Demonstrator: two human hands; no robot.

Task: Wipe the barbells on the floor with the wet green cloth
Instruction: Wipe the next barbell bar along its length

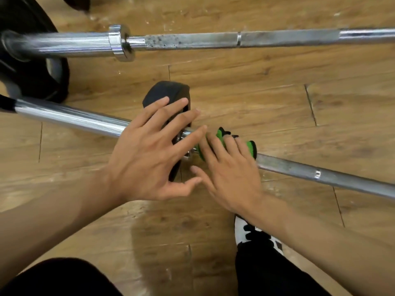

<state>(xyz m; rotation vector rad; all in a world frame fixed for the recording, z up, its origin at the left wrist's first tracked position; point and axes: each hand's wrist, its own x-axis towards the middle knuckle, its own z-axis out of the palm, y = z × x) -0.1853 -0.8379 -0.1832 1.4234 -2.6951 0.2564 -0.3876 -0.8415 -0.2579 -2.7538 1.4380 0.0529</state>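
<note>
Wiping of the nearer chrome steel barbell (299, 167) in progress. The right hand (230, 167) grips the wet green cloth (221, 138), wrapped round the shaft just beside the small black rubber plate (168, 92). The left hand (149, 154) hovers over that plate, fingers spread, gripping nothing. Next, probably: slide the cloth away from the plate along the shaft.

Bare floor (245, 67) between the two barbells, small black plate (168, 92) blocking the near bar's left

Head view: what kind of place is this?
Probably a gym or weight room: two steel barbells, near and far, lie on a wood-look floor, with black weight plates at left.
</note>
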